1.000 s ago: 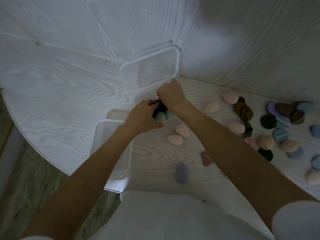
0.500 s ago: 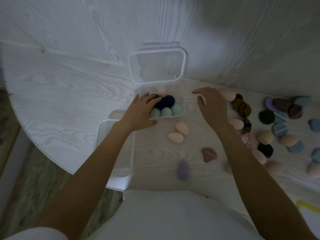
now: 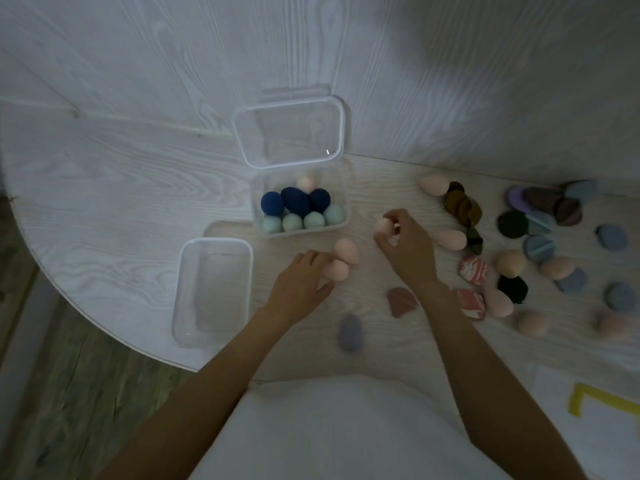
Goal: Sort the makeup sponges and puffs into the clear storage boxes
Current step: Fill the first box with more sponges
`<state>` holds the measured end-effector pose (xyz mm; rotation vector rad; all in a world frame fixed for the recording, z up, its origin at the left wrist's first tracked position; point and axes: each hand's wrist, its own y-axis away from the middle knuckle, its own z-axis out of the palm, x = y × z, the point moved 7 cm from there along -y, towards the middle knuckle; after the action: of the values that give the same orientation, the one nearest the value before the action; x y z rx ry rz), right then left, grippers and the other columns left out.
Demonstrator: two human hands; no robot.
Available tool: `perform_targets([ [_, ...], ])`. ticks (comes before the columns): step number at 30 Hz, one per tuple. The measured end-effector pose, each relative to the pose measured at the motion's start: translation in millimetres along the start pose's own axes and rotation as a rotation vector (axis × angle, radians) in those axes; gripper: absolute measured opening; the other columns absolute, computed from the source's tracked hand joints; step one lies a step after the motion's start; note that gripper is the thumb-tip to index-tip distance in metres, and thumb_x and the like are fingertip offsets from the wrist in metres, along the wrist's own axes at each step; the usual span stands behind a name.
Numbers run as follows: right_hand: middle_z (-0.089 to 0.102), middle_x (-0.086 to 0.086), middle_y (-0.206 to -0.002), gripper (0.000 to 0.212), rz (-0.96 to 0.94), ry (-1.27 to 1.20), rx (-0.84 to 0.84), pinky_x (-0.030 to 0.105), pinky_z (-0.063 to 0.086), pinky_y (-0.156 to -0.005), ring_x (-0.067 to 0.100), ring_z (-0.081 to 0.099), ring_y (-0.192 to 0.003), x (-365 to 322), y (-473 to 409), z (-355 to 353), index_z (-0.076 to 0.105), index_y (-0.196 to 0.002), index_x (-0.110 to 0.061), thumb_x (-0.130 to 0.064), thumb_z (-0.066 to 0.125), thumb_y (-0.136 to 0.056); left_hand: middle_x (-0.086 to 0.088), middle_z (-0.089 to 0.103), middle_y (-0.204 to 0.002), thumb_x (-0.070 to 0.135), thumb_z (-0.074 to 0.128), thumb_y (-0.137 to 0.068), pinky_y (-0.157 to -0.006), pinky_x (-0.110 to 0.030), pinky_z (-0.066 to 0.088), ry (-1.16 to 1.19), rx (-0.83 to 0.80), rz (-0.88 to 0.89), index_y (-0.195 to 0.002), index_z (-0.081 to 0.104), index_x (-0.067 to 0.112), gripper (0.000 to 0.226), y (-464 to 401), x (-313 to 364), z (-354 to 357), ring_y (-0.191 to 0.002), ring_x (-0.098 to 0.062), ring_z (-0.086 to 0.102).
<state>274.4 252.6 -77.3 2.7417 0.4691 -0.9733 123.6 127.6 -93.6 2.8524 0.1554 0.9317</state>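
Your right hand (image 3: 407,249) is gripping a pink sponge (image 3: 383,226) in curled fingers, just right of the filled box (image 3: 341,221). Your left hand (image 3: 301,284) is reaching with loose fingers to a second pink sponge (image 3: 336,270) on the table, its fingertips touching it; a third (image 3: 347,250) is lying against that one. The filled box is holding dark blue sponges (image 3: 294,201) behind a row of pale green ones (image 3: 303,221), with one pink sponge at the back. Its lid (image 3: 289,133) is standing open against the wall. An empty clear box (image 3: 213,289) is sitting near the table's rounded edge, to your left. A grey-purple sponge (image 3: 350,332) and a reddish puff (image 3: 401,301) are lying close to you. More sponges and puffs (image 3: 540,247) are lying scattered to the right. The table (image 3: 121,188) is showing pale wood grain, the wall (image 3: 485,81) is panelled alike, and darker wood flooring (image 3: 69,393) is showing at lower left.
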Motion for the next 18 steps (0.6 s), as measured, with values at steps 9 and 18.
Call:
perform_targets([
  [9, 0.059, -0.001, -0.098, 0.025, -0.014, 0.012, -0.005, 0.027, 0.041, -0.069, 0.015, 0.054, -0.085, -10.4, 19.3, 4.5, 0.053, -0.104, -0.018, -0.025, 0.064, -0.083, -0.002, 0.055, -0.100, 0.030, 0.063, -0.084, -0.066, -0.029, 0.041, 0.061, -0.001, -0.142, -0.105, 0.048, 0.014, 0.030, -3.9, -14.4, -3.7, -0.086, -0.018, 0.053],
  [18, 0.059, 0.000, -0.105, 0.031, -0.204, -0.146, 0.041, 0.012, 0.039, -0.063, 0.009, 0.056, -0.073, -76.7, -20.9, -2.2, 0.056, -0.116, -0.018, -0.018, 0.061, -0.086, 0.001, 0.046, -0.109, 0.012, 0.070, -0.079, -0.068, -0.014, 0.049, 0.274, 0.507, -0.151, -0.109, 0.059, 0.016, 0.032, -12.8, -32.7, -112.5, -0.085, -0.010, 0.055],
])
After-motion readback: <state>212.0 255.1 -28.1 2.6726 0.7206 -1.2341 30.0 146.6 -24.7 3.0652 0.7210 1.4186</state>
